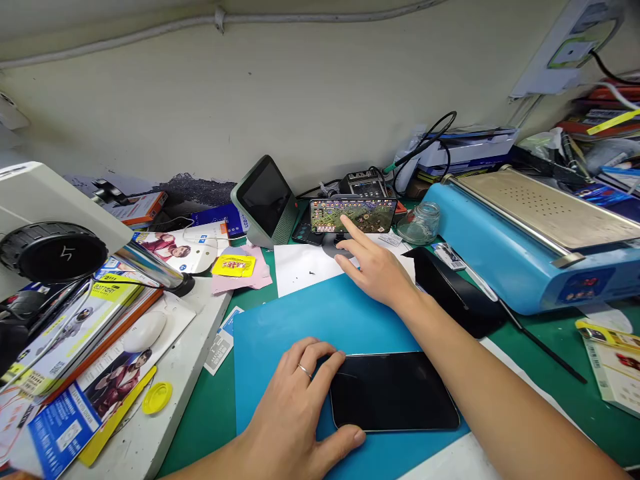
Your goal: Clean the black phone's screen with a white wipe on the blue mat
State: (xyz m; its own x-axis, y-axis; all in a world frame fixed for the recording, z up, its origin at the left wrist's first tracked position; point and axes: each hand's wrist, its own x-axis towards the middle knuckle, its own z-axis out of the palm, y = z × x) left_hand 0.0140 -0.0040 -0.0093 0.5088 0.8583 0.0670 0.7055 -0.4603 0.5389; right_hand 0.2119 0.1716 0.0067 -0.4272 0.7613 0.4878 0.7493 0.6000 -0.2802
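A smartphone [395,393] with a dark screen lies face up on the blue mat [280,327]. My left hand [305,407] spans its left end, index fingertip at the far edge and thumb at the near edge. A ring is on one finger. Farther back, a second phone [370,217] stands sideways on a round-based stand [333,245], its screen lit with a colourful game-like picture. My right hand [375,267] reaches across to it with the index finger stretched out over the screen, holding nothing. Whether the fingertip touches the glass is hard to tell.
A blue machine with a metal plate [540,200] stands at right, beside a glass jar [420,223] and a black sheet [455,293]. A smart display [265,200] is behind the mat. Boxes, a yellow cap [157,398] and a white-headed device [55,227] crowd the left.
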